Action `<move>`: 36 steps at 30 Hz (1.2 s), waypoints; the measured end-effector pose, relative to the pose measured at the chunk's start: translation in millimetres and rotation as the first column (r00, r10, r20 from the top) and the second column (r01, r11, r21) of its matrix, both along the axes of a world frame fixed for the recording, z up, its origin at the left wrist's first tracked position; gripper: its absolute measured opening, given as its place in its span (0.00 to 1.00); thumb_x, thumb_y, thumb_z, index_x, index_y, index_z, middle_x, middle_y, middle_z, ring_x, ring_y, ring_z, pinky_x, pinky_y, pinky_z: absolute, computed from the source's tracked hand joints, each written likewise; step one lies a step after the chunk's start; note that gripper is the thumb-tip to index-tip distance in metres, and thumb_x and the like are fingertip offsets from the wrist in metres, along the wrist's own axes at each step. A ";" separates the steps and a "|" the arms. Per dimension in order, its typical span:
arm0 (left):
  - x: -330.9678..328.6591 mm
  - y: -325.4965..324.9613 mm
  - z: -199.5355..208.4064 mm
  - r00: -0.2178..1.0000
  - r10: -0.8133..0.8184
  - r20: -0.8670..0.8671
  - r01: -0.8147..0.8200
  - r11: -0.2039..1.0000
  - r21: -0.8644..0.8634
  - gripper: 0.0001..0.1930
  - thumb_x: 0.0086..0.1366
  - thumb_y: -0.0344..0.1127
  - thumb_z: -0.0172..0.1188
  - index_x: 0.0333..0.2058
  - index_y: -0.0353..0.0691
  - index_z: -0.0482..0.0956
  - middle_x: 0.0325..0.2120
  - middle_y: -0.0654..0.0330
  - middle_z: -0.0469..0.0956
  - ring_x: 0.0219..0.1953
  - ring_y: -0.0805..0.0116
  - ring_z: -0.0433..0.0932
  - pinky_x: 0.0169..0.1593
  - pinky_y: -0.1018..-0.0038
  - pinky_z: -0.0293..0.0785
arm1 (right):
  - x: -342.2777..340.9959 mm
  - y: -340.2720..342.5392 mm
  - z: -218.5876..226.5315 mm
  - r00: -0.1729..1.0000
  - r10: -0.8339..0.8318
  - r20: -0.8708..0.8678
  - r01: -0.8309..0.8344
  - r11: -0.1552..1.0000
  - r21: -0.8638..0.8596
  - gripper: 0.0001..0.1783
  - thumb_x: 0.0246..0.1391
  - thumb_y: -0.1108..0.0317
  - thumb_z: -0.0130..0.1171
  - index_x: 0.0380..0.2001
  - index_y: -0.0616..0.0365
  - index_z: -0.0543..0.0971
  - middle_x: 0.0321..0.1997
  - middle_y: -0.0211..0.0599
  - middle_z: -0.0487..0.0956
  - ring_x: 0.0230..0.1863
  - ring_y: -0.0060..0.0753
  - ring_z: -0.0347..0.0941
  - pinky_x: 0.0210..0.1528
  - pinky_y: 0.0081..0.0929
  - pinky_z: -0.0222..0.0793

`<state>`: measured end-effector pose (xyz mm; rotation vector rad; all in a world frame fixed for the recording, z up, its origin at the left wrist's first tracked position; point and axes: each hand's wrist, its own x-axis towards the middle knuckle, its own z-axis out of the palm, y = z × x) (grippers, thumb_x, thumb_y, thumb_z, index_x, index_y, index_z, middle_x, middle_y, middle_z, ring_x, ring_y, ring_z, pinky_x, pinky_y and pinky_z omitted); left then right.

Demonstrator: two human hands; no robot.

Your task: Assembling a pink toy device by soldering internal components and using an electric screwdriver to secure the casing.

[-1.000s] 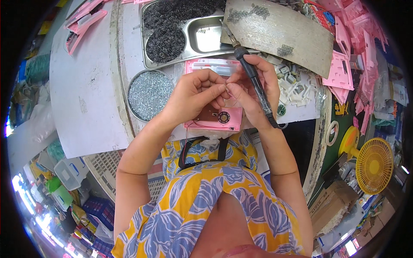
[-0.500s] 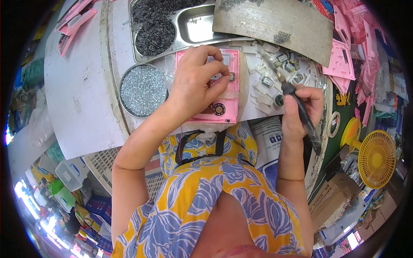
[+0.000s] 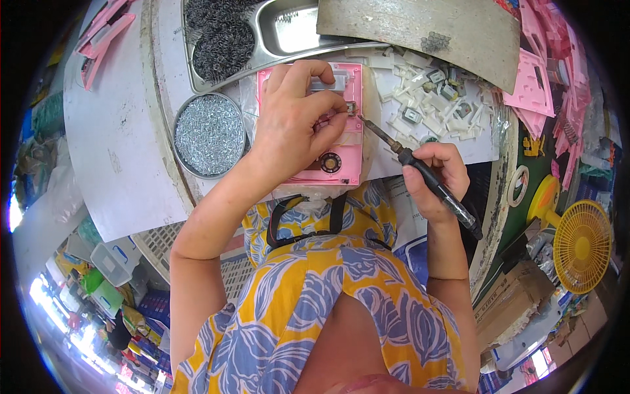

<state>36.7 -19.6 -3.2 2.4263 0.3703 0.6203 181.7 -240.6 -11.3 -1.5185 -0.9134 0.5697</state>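
Note:
A pink plastic casing [image 3: 353, 148] lies on the worktable in front of me, with a round black part [image 3: 330, 162] near its lower end. My left hand [image 3: 292, 121] rests over its left side, thumb and fingertips pinched together beside a small metal-and-green component [image 3: 351, 109]. Whatever sits in that pinch is too small to make out. From the right, my right hand [image 3: 438, 180] grips a soldering iron [image 3: 415, 164] by its black handle. The iron's tip points up and left, at or very close to the small component; contact cannot be told.
A round tin [image 3: 245, 125] of small silver pieces stands left of the casing. Behind it is a steel tray [image 3: 269, 49] with black springs [image 3: 223, 52], partly under a bent metal sheet [image 3: 420, 23]. White plastic parts [image 3: 433, 121] are heaped at right, near a yellow fan [image 3: 582, 246].
My right hand has brought the soldering iron left, its tip moving from above the white parts to the small component. The left hand stays pinched at the casing. The whole view has shifted slightly.

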 end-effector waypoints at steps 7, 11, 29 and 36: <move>0.4 -0.2 -1.2 1.000 0.006 -0.007 -0.005 1.000 0.020 0.08 0.51 0.32 0.71 0.32 0.43 0.85 0.45 0.58 0.73 0.44 0.56 0.69 0.50 0.63 0.66 | -2.4 3.1 -0.2 1.000 -0.009 -0.029 0.009 1.000 0.016 0.16 0.51 0.76 0.71 0.41 0.61 0.77 0.25 0.22 0.75 0.23 0.08 0.62 0.26 0.12 0.56; 0.9 -0.3 -1.8 1.000 0.006 -0.003 -0.006 1.000 0.022 0.08 0.52 0.32 0.71 0.32 0.43 0.85 0.45 0.58 0.73 0.43 0.56 0.69 0.49 0.63 0.67 | -0.5 4.9 -0.7 1.000 0.006 0.009 -0.006 1.000 0.015 0.16 0.51 0.75 0.71 0.41 0.61 0.77 0.24 0.21 0.75 0.23 0.08 0.62 0.25 0.12 0.55; 2.0 -1.3 -4.3 1.000 0.016 0.014 -0.017 0.996 0.092 0.09 0.50 0.34 0.71 0.31 0.45 0.84 0.45 0.59 0.74 0.41 0.57 0.70 0.49 0.62 0.66 | 16.5 5.2 9.7 0.947 0.094 0.306 -0.118 0.991 0.061 0.16 0.45 0.76 0.72 0.38 0.61 0.79 0.24 0.34 0.77 0.19 0.22 0.69 0.22 0.19 0.62; 2.2 -2.7 -5.0 0.999 0.033 0.011 -0.034 0.993 0.109 0.08 0.49 0.33 0.70 0.31 0.46 0.84 0.44 0.59 0.74 0.41 0.57 0.70 0.50 0.62 0.66 | 23.7 -0.8 5.4 0.960 0.031 0.278 -0.063 0.992 0.106 0.16 0.46 0.76 0.72 0.39 0.63 0.79 0.28 0.35 0.80 0.21 0.17 0.69 0.23 0.14 0.61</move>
